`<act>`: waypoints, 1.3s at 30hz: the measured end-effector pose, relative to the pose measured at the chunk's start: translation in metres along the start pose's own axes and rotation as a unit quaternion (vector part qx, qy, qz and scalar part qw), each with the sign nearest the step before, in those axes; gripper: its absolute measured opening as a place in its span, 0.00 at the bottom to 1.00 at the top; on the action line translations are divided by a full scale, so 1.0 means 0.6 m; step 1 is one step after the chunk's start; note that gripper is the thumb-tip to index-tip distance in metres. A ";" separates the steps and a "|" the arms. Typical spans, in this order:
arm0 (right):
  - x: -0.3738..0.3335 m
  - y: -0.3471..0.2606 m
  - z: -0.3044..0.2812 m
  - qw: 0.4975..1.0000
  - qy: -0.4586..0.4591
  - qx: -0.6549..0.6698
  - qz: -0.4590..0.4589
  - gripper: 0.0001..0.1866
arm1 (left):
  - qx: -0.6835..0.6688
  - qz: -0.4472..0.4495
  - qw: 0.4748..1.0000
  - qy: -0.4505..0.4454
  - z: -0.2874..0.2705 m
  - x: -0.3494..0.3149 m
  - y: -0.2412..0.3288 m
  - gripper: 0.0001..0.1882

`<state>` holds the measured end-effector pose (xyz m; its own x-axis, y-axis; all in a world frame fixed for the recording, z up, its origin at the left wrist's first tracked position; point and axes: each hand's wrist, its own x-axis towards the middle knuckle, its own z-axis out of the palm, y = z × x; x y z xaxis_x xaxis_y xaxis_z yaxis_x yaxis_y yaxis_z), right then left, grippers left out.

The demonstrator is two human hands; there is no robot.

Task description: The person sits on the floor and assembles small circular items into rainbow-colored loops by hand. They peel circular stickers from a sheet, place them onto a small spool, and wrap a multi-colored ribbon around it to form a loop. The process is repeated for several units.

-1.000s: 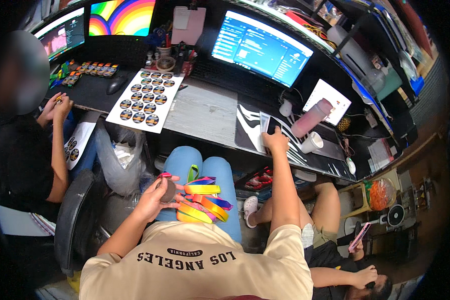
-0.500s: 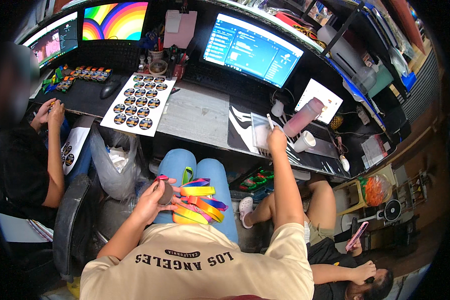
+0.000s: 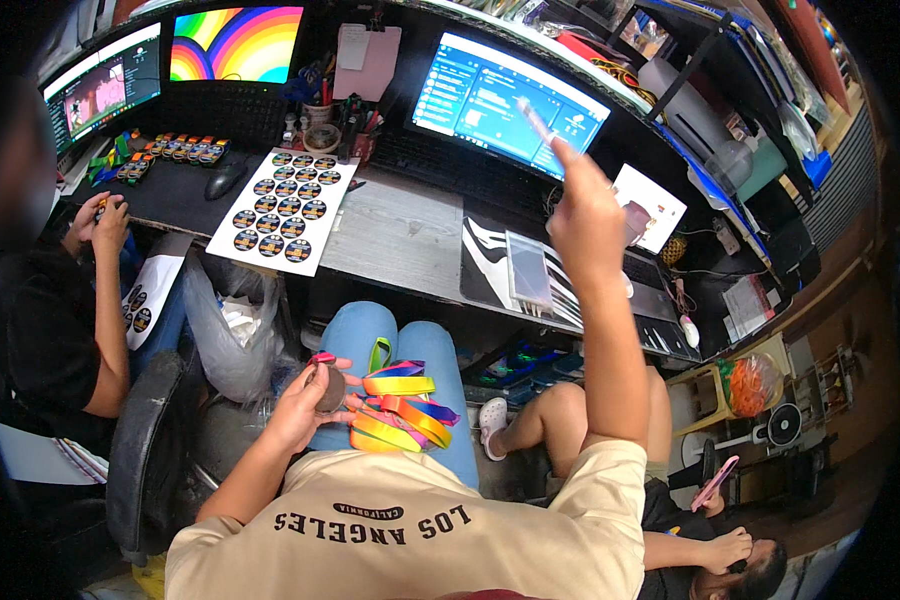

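My left hand (image 3: 298, 405) is closed round a dark, round medal (image 3: 331, 392) above my lap, a bit of red ribbon showing at its top. Colourful ribbons (image 3: 402, 408) in yellow, orange, purple and green lie over my thighs beside it. My right hand (image 3: 588, 222) is raised over the desk before the large monitor (image 3: 470, 95). From its fingers sticks a slim, pale, pen-like thing (image 3: 538, 122), blurred by motion. Below that hand, a clear flat case (image 3: 528, 270) lies on a black and white mat (image 3: 483, 268).
A sheet of round black stickers (image 3: 282, 205) overhangs the desk edge. Left of me a person (image 3: 50, 330) handles something small; another person (image 3: 690, 550) at lower right holds a pink phone (image 3: 715, 482). A plastic bag (image 3: 232, 330) hangs under the desk. A laptop (image 3: 650, 290) stands at right.
My right hand has risen from beside the clear case to in front of the monitor, carrying the slim pale thing and now covering much of the pink bottle. My left hand keeps the medal in place.
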<state>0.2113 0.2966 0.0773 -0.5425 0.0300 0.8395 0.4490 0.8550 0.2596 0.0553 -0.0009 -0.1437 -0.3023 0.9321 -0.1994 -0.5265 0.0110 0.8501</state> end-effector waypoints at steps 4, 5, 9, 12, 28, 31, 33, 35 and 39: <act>0.127 0.029 -0.007 0.988 0.107 -0.090 -0.063 0.26 | 0.003 0.008 1.000 0.009 -0.007 -0.006 0.008 0.28; 0.157 0.044 0.002 0.986 0.101 -0.114 -0.064 0.23 | 0.000 0.003 1.000 0.012 -0.008 -0.007 0.009 0.28; 0.241 0.110 0.062 0.982 0.000 -0.184 -0.038 0.13 | -0.011 0.008 1.000 0.015 -0.011 -0.010 0.012 0.28; 0.272 0.151 0.110 0.974 -0.042 -0.208 -0.077 0.10 | -0.015 0.012 1.000 0.015 -0.013 -0.009 0.013 0.28; 0.128 0.066 0.121 0.988 -0.107 0.055 -0.101 0.21 | -0.045 0.008 0.998 0.041 -0.034 -0.009 0.001 0.23; -0.011 0.090 0.119 0.980 -0.197 0.008 -0.011 0.14 | -0.043 0.004 0.997 0.057 -0.041 -0.008 0.002 0.21; -0.086 0.132 0.126 0.952 -0.299 0.044 0.054 0.11 | -0.042 0.011 0.997 0.063 -0.042 -0.006 0.001 0.21; -0.161 0.171 0.140 0.912 -0.379 0.084 0.129 0.09 | -0.039 0.011 0.997 0.067 -0.041 -0.004 0.001 0.21; -0.296 0.225 0.172 0.861 -0.454 0.056 0.223 0.14 | -0.035 0.007 0.998 0.059 -0.031 0.000 -0.001 0.20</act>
<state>0.2951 0.4604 -0.0863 -0.6883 0.7170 0.1104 0.7126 0.6967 -0.0825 0.0412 -0.0077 -0.1533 -0.4003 0.8825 -0.2470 -0.5741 -0.0314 0.8182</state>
